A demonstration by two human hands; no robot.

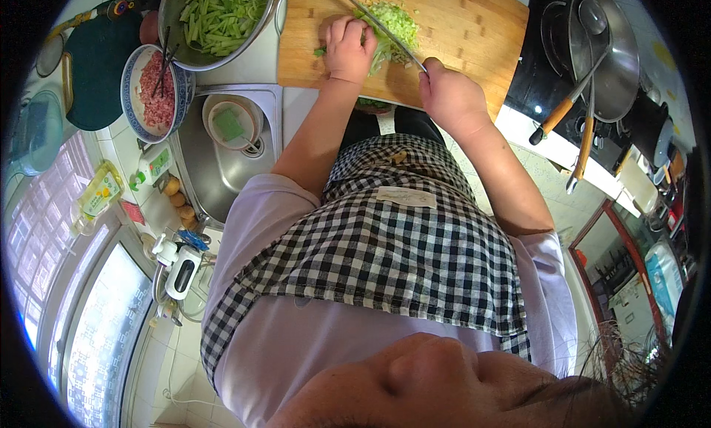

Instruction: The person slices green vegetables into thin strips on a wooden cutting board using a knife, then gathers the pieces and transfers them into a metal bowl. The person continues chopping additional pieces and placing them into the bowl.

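My right hand (452, 97) grips the handle of a kitchen knife (386, 29), whose long blade slants up and left across the wooden cutting board (472, 39). Beneath and beside the blade lies a heap of finely chopped pale green vegetable (397, 25). Just left of the blade, my left hand (349, 47) rests with bent fingers on uncut greens at the heap's edge. Those fingers partly hide the greens under them. A small leaf piece (320, 51) lies on the board left of that hand.
Left of the board stands a metal basin (274, 11) of cut green stalks, near a patterned bowl (126, 95) holding minced meat and chopsticks. A steel sink (208, 175) contains a small bowl (210, 114). At right, a wok (622, 89) with two long-handled utensils sits on the black stove (525, 89).
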